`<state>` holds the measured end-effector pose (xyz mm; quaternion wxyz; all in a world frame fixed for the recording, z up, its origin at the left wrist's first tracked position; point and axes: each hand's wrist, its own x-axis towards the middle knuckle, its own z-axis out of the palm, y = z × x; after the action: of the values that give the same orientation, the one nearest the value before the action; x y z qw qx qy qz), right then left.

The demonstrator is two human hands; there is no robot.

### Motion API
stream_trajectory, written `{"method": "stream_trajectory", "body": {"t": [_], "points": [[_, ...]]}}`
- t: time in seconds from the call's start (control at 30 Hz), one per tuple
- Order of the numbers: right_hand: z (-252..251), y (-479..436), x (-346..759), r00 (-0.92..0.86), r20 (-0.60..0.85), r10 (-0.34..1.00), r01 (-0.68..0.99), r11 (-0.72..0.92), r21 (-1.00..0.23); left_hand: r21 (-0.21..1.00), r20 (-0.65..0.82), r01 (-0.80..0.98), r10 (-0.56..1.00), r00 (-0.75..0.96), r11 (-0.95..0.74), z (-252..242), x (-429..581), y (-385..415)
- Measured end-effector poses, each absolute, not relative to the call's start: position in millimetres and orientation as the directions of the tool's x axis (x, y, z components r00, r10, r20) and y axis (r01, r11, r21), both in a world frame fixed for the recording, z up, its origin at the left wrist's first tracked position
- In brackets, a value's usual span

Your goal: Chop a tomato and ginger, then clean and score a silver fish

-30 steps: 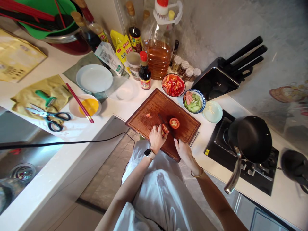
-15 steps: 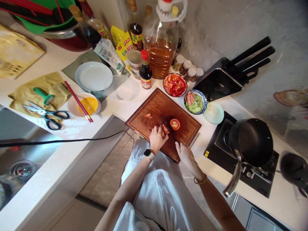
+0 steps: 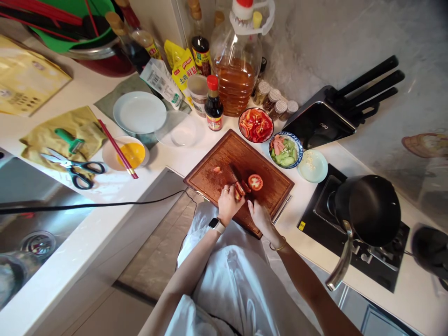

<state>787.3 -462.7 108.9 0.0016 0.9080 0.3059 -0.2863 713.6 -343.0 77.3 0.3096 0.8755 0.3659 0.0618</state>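
Note:
A brown wooden cutting board lies at the counter's edge. My left hand, with a watch on the wrist, is curled over tomato pieces on the board's near part. My right hand is closed on the handle of a dark knife whose blade runs up through those pieces. A tomato half, cut face up, lies just right of the blade. One small tomato scrap sits apart toward the board's left.
Behind the board stand a bowl of red slices, a blue-rimmed bowl of cucumber and ham, a small garlic dish, sauce bottle and oil jug. Black pan on the stove right; egg bowl with chopsticks, scissors left.
My right hand has moved left and up the board toward my left hand, bringing the knife across the tomato pieces. The left hand stays on them.

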Motion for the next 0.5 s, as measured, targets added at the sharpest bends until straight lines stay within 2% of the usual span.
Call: {"method": "stream_trajectory", "body": {"t": [0.13,0.27,0.5], "points": [[108.1,-465.1,792.9,0.638,-0.496,0.589,0.554,-0.799,-0.237,0.576,-0.122,0.619,0.693,0.711,-0.534,80.3,715.4,-343.0],[115.5,-469.7,791.1,0.665,-0.464,0.586,0.540,-0.806,-0.243,0.565,-0.131,0.627,0.693,0.709,-0.536,81.3,715.8,-344.6],[125.4,-492.2,779.7,0.711,-0.313,0.629,0.517,-0.770,-0.374,0.596,-0.180,0.612,0.657,0.732,-0.519,85.0,704.0,-339.3]]}}
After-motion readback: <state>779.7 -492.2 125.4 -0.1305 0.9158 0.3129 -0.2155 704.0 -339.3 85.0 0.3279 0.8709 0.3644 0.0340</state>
